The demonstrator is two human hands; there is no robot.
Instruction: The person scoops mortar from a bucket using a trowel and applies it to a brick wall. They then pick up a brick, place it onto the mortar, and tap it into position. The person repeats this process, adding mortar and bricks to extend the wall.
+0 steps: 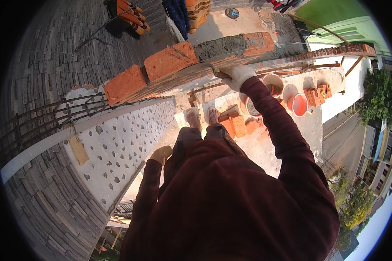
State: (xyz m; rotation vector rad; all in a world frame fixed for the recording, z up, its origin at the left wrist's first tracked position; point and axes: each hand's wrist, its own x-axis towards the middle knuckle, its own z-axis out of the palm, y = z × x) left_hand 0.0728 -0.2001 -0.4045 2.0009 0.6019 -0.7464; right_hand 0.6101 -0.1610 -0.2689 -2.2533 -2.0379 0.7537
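Note:
My right hand, in a whitish glove, is closed around the handle of a trowel. The trowel is beside the near face of a low brick wall, just under its top course. Grey wet mortar covers part of that top, between an orange-red brick and another brick to the right. One more brick sits at the wall's left end, past a narrow gap. Hanging low by my left thigh, my left hand is loosely extended and appears to hold nothing.
Around my feet are brick stacks and several buckets, including an orange one. Rebar juts out at left beside a speckled white wall. A street lies far below at right.

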